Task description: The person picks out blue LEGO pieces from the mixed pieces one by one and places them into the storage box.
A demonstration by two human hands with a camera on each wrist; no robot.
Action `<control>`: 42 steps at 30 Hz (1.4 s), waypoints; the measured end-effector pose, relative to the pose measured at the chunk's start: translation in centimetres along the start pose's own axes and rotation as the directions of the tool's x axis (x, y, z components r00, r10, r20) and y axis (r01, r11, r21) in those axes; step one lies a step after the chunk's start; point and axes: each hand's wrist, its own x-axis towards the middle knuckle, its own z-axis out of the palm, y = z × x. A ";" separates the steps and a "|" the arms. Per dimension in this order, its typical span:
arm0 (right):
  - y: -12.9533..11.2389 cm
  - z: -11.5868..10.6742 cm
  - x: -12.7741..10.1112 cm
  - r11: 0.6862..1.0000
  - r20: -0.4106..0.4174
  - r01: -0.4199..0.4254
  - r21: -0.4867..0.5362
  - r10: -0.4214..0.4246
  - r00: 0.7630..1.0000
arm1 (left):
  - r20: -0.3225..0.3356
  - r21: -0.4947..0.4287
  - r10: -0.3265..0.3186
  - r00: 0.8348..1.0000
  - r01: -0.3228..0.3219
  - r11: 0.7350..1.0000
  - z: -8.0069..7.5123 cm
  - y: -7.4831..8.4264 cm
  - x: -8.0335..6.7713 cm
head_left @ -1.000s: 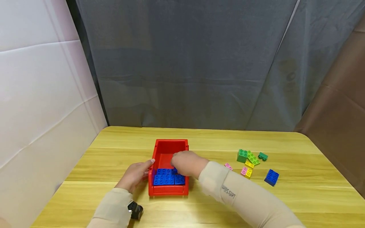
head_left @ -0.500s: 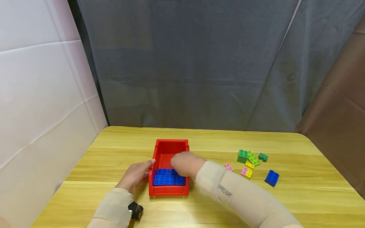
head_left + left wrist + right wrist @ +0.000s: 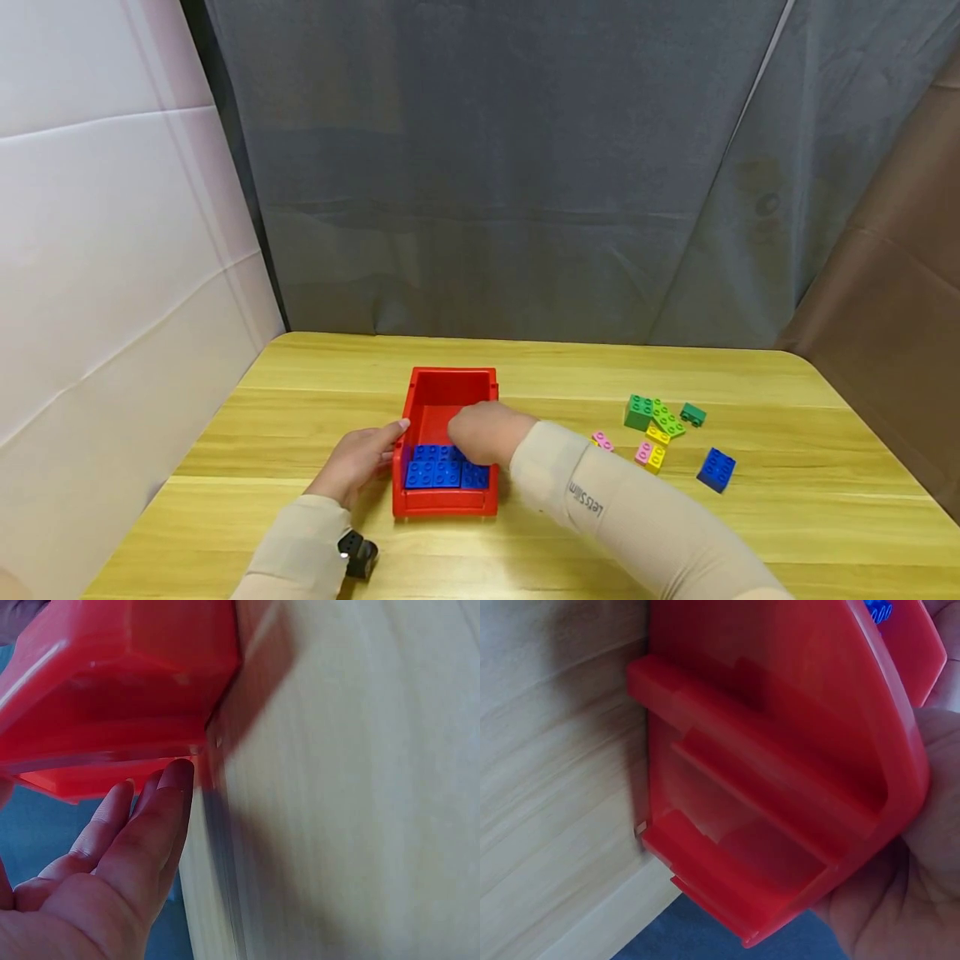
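Note:
In the head view a red plastic bin [image 3: 446, 502] stands on the table, its near part floored with blue toy building bricks [image 3: 433, 475]. My left hand [image 3: 352, 458] is at its left side, thumb on the rim and nearly straight fingers [image 3: 142, 840] against the outside. My right hand [image 3: 491, 432] reaches over the right wall with curled fingers, down onto a blue brick in the row behind the front one. Its fingertips and most of that brick are hidden. The right wrist view shows the bin's ribbed outer face [image 3: 757, 765] with the palm [image 3: 922, 892] beside it.
To the right lie a green brick [image 3: 638, 412], a light green brick [image 3: 667, 418], yellow and pink bricks [image 3: 649, 455], a small green wheeled piece [image 3: 693, 414] and a single blue brick [image 3: 717, 469]. Pink pieces [image 3: 602, 441] sit partly behind the right sleeve.
The blue brick under my right hand stood raised a second ago and now looks lower, near level with its neighbours. The left hand and the bin have hardly moved.

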 end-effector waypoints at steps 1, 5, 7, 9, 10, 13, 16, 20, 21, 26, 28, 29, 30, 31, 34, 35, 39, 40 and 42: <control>0.0 0.0 0.0 1.000 0.002 -0.002 0.001 0.002 1.000 | -0.001 -0.001 0.001 1.000 -0.001 1.000 0.0 0.0 0.0; 0.1 0.0 0.1 1.000 0.009 -0.007 0.001 0.007 1.000 | -0.002 -0.008 0.002 1.000 -0.002 1.000 0.1 0.0 0.1; 0.1 0.0 0.0 1.000 0.013 -0.008 0.004 0.008 1.000 | -0.002 -0.008 0.000 1.000 0.000 1.000 0.1 0.1 0.1; 0.0 0.0 0.0 1.000 0.018 -0.011 0.010 0.011 1.000 | -0.002 -0.010 -0.001 1.000 0.001 1.000 0.1 0.1 0.1; 0.0 -0.1 0.0 1.000 0.020 -0.014 0.016 0.014 1.000 | -0.001 -0.010 -0.002 1.000 0.002 1.000 0.1 0.1 0.1; 0.0 -0.1 -0.2 0.999 0.026 -0.022 0.032 0.021 0.999 | -0.001 -0.010 -0.003 1.000 0.003 1.000 0.2 0.1 0.1; 0.0 -0.2 -0.2 0.998 0.028 -0.031 0.046 0.029 0.999 | -0.002 -0.008 -0.003 1.000 0.003 1.000 0.2 0.1 0.1; 0.0 -0.1 -0.2 0.997 0.024 -0.036 0.061 0.034 0.999 | -0.003 -0.007 0.004 1.000 -0.004 1.000 0.2 0.1 0.1; 0.0 -0.1 -0.1 0.997 0.022 -0.039 0.066 0.037 0.999 | -0.002 -0.007 0.007 1.000 -0.007 1.000 0.2 0.1 0.1; -0.1 0.0 -0.1 0.998 0.010 -0.034 0.051 0.033 0.999 | 0.001 -0.001 0.006 1.000 -0.006 1.000 0.1 0.0 0.1; -0.1 0.1 -0.1 0.999 0.003 -0.027 0.043 0.027 1.000 | 0.001 0.004 0.003 1.000 -0.003 1.000 0.1 0.0 0.1; -0.1 0.1 0.0 0.999 -0.002 -0.024 0.040 0.024 1.000 | -0.004 -0.004 -0.005 1.000 0.005 1.000 0.1 0.1 0.1; -0.2 0.2 0.0 0.999 -0.007 -0.022 0.041 0.022 1.000 | -0.005 -0.002 -0.006 1.000 0.006 1.000 0.1 0.1 0.1; -0.2 0.2 0.0 0.999 -0.011 -0.017 0.041 0.018 1.000 | -0.005 -0.002 -0.007 1.000 0.007 1.000 0.1 0.1 0.1; -0.2 0.3 0.0 0.998 -0.022 -0.009 0.057 0.010 1.000 | -0.005 -0.004 -0.008 1.000 0.008 1.000 0.1 0.0 0.2; -0.2 0.3 0.0 0.998 -0.025 -0.006 0.062 0.008 1.000 | -0.005 -0.004 -0.009 1.000 0.009 1.000 0.0 0.0 0.2; -0.2 0.5 -0.1 0.998 -0.069 0.025 0.057 -0.021 0.997 | 0.003 0.000 0.004 1.000 -0.004 1.000 0.0 -0.1 0.1; -0.1 0.5 -0.1 0.998 -0.088 0.037 0.046 -0.033 0.996 | 0.003 0.001 0.005 1.000 -0.005 1.000 0.0 -0.1 0.1; 0.0 0.6 -0.1 0.998 -0.126 0.061 0.028 -0.057 0.990 | 0.004 0.000 0.009 1.000 -0.009 1.000 0.0 -0.1 0.1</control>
